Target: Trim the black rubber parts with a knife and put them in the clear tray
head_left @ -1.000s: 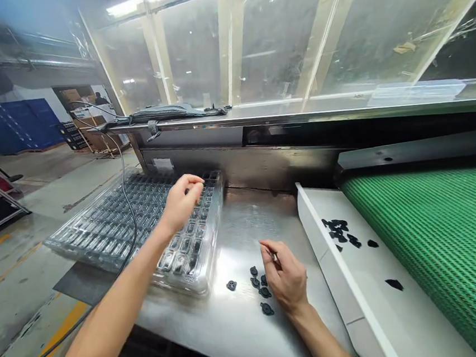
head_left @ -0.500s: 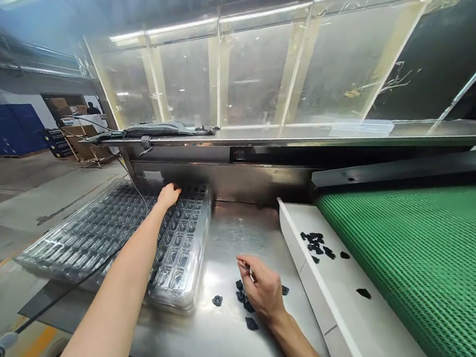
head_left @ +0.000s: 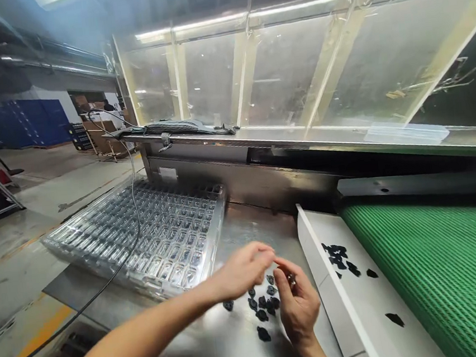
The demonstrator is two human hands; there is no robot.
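Observation:
My left hand (head_left: 246,266) is closed, its fingertips meeting those of my right hand (head_left: 297,302) above the metal table (head_left: 221,348). What the left fingers hold, if anything, is hidden. The right fingers are curled around something small and shiny that I cannot make out. Several small black parts (head_left: 262,315) lie on the metal below and left of the right hand. To the left sits a stack of clear plastic trays (head_left: 176,235) with rows of pockets, touched by neither hand.
A white channel (head_left: 351,302) with several black pieces (head_left: 337,256) runs beside the green conveyor belt (head_left: 438,249) on the right. A thin cable (head_left: 135,211) hangs across the trays. Behind is a metal ledge (head_left: 267,136) under clear panels.
My left hand has come back from the far edge of the trays to meet my right hand. The view has shifted, so the trays and belt appear changed in position.

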